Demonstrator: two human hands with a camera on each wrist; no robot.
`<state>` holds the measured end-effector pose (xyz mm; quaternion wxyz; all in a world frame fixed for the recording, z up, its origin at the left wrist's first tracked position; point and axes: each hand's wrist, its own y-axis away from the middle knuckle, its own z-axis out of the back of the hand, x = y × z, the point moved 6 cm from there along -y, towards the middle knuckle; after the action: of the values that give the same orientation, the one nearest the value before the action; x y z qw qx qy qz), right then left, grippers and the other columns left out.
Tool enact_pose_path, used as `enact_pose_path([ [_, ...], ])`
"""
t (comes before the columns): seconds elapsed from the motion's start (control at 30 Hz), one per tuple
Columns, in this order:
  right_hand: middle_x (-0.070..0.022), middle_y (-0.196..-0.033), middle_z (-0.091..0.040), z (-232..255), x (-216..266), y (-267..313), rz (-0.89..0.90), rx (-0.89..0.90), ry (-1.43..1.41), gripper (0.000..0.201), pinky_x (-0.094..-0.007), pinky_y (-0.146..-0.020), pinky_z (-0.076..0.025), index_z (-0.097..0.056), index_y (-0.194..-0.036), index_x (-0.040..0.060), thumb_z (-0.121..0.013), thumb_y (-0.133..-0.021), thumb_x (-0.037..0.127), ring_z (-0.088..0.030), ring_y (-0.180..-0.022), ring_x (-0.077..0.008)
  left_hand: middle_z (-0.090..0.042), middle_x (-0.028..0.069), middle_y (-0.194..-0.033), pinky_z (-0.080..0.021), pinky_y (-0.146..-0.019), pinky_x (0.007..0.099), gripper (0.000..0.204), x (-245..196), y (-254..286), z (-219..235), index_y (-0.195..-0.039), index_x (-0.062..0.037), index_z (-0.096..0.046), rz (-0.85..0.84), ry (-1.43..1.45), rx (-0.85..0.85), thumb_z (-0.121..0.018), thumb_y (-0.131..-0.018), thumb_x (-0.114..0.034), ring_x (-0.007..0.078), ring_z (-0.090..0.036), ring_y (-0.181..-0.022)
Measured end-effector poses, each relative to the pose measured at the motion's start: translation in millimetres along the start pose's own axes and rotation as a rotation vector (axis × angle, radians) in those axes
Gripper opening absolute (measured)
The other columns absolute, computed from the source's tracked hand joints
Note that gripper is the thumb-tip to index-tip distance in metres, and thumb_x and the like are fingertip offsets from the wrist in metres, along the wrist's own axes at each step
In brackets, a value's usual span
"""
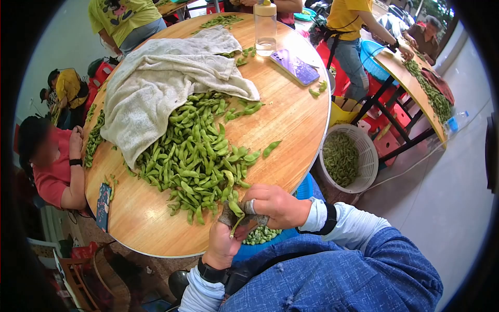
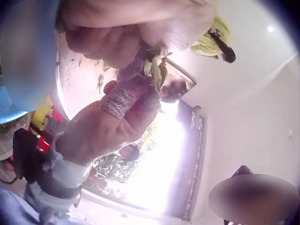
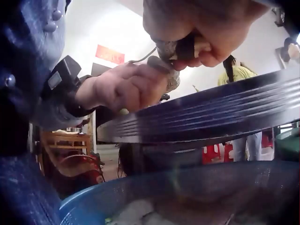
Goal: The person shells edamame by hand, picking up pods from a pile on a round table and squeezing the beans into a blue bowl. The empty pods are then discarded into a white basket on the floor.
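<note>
Both hands meet at the front edge of the round table (image 1: 291, 119), with grey wrapping round several fingers. My left hand (image 1: 222, 245) is curled and holds green edamame pods (image 1: 235, 208), which stick up past its thumb. Against it, my right hand (image 1: 280, 204) has its fingers bent in, pinching at the same pods; its fingertips are partly hidden. A heap of edamame pods (image 1: 192, 156) spreads over the wood just beyond. Below the hands is a blue basin (image 3: 84, 199), with shelled green beans (image 1: 260, 235) in it in the head view.
A pale towel (image 1: 150, 86) covers the back of the heap. On the table are a water bottle (image 1: 265, 31), a purple phone (image 1: 295, 67) and a dark patterned phone (image 1: 102, 210). A white basket (image 1: 370, 161) of pods stands right. A person (image 1: 57, 161) sits left.
</note>
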<state>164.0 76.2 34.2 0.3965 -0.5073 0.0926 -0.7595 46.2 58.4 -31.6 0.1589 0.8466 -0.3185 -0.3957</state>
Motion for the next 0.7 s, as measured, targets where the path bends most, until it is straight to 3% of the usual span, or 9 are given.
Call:
enact_pose_path([
  [0.07,-0.0122,-0.083,-0.053,3,9,-3,0.121,0.042,0.087,0.029,-0.0370,-0.064,-0.044,-0.056,-0.091,0.0028,-0.066,-0.063,0.003,-0.052,-0.076,-0.0311,-0.043,-0.0016,-0.056,-0.026,-0.037,0.0190,0.026,4,-2,-1,-0.088,-0.0100,-0.052,0.084,0.076,0.040,-0.041,-0.089,-0.034,0.0069,-0.035,-0.042],
  [0.17,-0.0084,-0.083,-0.056,-1,5,-1,-0.104,-0.004,0.008,0.021,-0.0327,-0.066,-0.045,-0.056,-0.090,0.0022,-0.063,-0.071,0.005,-0.055,-0.076,-0.0242,-0.048,-0.0012,-0.065,-0.026,-0.041,0.0191,0.026,1,-4,2,-0.090,-0.0082,-0.054,0.026,0.040,-0.035,-0.040,-0.089,-0.030,0.0055,-0.036,-0.050],
  [0.27,-0.0056,-0.081,-0.059,-3,-15,7,-0.661,-0.115,-0.602,0.015,-0.0279,-0.068,-0.045,-0.056,-0.092,-0.0017,-0.057,-0.079,0.005,-0.055,-0.077,-0.0154,-0.051,-0.0004,-0.068,-0.030,-0.044,0.0193,0.023,-20,9,-14,-0.093,-0.0062,-0.055,-0.055,-0.134,-0.024,-0.042,-0.088,-0.024,0.0071,-0.040,-0.052],
  [0.37,-0.0030,-0.084,-0.060,-8,-23,14,-0.768,-0.153,-0.844,0.015,-0.0231,-0.070,-0.044,-0.056,-0.092,-0.0022,-0.051,-0.086,0.011,-0.053,-0.078,-0.0079,-0.054,0.0024,-0.071,-0.037,-0.048,0.0245,0.016,-23,13,-11,-0.093,-0.0019,-0.054,-0.129,-0.412,0.093,-0.045,-0.086,-0.014,0.0118,-0.046,-0.056],
  [0.47,-0.0012,-0.082,-0.059,-9,-16,12,-0.806,-0.123,-0.959,0.016,-0.0220,-0.068,-0.044,-0.056,-0.093,-0.0019,-0.052,-0.086,0.011,-0.053,-0.074,-0.0078,-0.055,0.0043,-0.070,-0.042,-0.053,0.0299,0.010,-41,22,-24,-0.090,0.0010,-0.054,-0.559,-1.005,0.040,-0.048,-0.083,-0.004,0.0163,-0.051,-0.062],
  [0.57,-0.0011,-0.082,-0.059,-16,-14,16,-0.914,-0.067,-1.028,0.016,-0.0213,-0.067,-0.043,-0.056,-0.095,-0.0013,-0.051,-0.086,0.012,-0.053,-0.074,-0.0073,-0.056,0.0058,-0.070,-0.044,-0.056,0.0315,0.008,-44,26,-32,-0.087,0.0030,-0.052,-0.737,-1.303,0.007,-0.050,-0.082,-0.003,0.0156,-0.052,-0.062],
  [0.67,-0.0006,-0.082,-0.058,-19,-15,20,-0.957,-0.047,-1.023,0.017,-0.0225,-0.066,-0.043,-0.056,-0.096,-0.0003,-0.052,-0.086,0.012,-0.052,-0.073,-0.0077,-0.056,0.0049,-0.068,-0.043,-0.055,0.0306,0.008,-45,28,-38,-0.086,0.0029,-0.052,-0.852,-1.392,0.017,-0.051,-0.082,-0.004,0.0148,-0.052,-0.060],
  [0.7,-0.0004,-0.081,-0.058,-19,-16,20,-0.958,-0.045,-1.014,0.017,-0.0232,-0.065,-0.043,-0.056,-0.096,0.0000,-0.052,-0.086,0.012,-0.052,-0.072,-0.0080,-0.055,0.0042,-0.067,-0.043,-0.054,0.0294,0.008,-43,26,-34,-0.086,0.0024,-0.052,-0.799,-1.239,0.022,-0.051,-0.082,-0.005,0.0140,-0.051,-0.059],
])
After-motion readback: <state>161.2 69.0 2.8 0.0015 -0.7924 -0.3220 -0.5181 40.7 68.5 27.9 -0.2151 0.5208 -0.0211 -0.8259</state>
